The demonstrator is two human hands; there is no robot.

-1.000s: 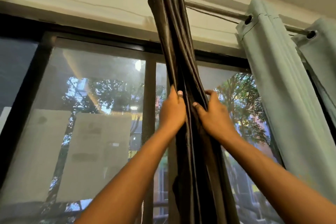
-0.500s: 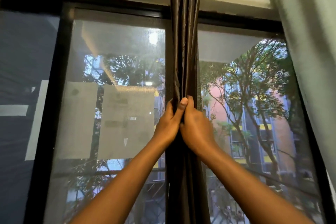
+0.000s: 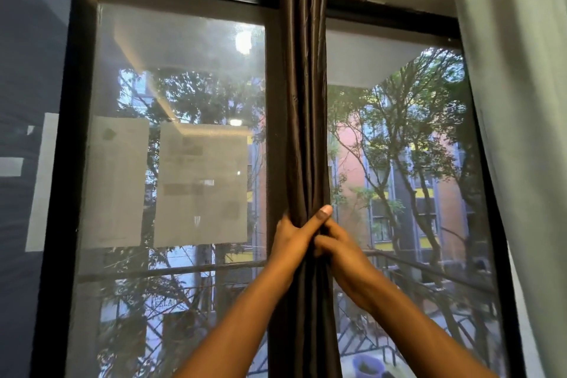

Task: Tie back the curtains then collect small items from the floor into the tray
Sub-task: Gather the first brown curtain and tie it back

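Dark curtain gathered at the window's middle.
The dark brown curtain (image 3: 305, 101) hangs bunched into a narrow, glossy, vertical column; a pale green curtain (image 3: 521, 132) drapes at right.

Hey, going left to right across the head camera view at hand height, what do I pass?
Papers taped to the window → left hand → dark curtain → right hand → pale curtain.

I see the bunched curtain (image 3: 305, 101) hanging in front of the window's middle post (image 3: 271, 138). My left hand (image 3: 293, 235) wraps it from the left, my right hand (image 3: 336, 244) from the right, touching. A second curtain (image 3: 521, 116) hangs at the right edge; two paper sheets (image 3: 201, 184) lie on the left pane.
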